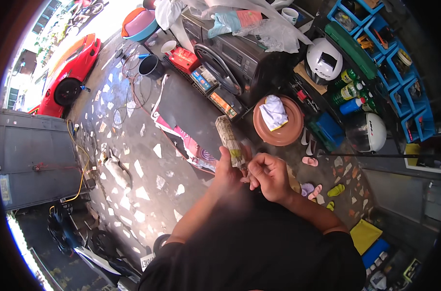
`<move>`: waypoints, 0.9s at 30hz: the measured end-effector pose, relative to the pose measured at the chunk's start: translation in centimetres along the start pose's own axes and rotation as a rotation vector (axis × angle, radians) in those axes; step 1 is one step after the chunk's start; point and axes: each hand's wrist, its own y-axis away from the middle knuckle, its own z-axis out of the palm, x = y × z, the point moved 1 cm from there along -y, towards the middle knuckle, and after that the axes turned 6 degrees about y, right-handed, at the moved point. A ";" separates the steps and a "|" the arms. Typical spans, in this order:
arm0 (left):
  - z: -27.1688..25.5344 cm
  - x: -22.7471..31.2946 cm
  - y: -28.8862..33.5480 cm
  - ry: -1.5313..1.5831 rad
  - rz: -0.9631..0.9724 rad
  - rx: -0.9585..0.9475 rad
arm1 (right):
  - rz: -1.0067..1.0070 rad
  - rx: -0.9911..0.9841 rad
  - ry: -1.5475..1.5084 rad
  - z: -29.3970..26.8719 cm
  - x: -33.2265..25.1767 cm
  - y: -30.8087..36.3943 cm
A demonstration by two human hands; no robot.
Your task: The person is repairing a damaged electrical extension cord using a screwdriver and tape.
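My left hand [223,172] is closed around the lower part of a slim, beige, checked bundle [226,133], which points up and away from me. A yellow-green band shows near its lower end. Whether it is a folded umbrella or something else I cannot tell. Close by on the right, my right hand [271,177] has its thumb and fingers pinched together near the bundle's lower end. What those fingers hold, if anything, is too small to make out.
Beyond my hands is a dark flat surface [194,111] with a pink printed sheet [194,145] at its edge. A white cloth [274,112] lies on a round brown stool [264,138]. Slippers [336,190] are right; a cat [116,172] lies left; a white helmet [323,59] stands back right.
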 end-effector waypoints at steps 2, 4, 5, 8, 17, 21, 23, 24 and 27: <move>-0.3 -0.5 -0.3 -0.071 0.000 -0.045 | -0.007 0.056 -0.011 -0.3 -0.2 0.2; 0.4 -0.8 -1.1 -0.057 0.004 -0.059 | -0.055 0.039 0.073 -2.0 -0.3 -0.4; 0.8 -0.9 -1.4 -0.044 -0.004 -0.071 | -0.101 0.032 0.149 -3.0 -0.4 -0.8; -0.6 -2.2 -2.8 0.141 0.044 0.081 | -0.093 0.111 0.119 -7.9 -1.4 -2.5; -0.4 -6.5 -6.7 -0.294 0.064 0.372 | -0.489 -0.034 0.693 -12.4 -2.9 -4.0; 0.1 -7.9 -7.8 -0.390 0.055 0.091 | -0.271 -0.086 0.730 -16.8 -3.3 -4.1; 1.5 -9.0 -9.0 -0.589 0.065 0.067 | -0.304 0.018 0.835 -20.4 -4.7 -4.3; 1.8 -9.4 -9.5 -0.691 0.039 0.064 | -0.307 0.097 0.885 -23.1 -6.2 -4.8; 3.3 -10.1 -10.1 -0.671 0.072 0.071 | -0.432 0.668 1.044 -35.1 -13.7 -6.8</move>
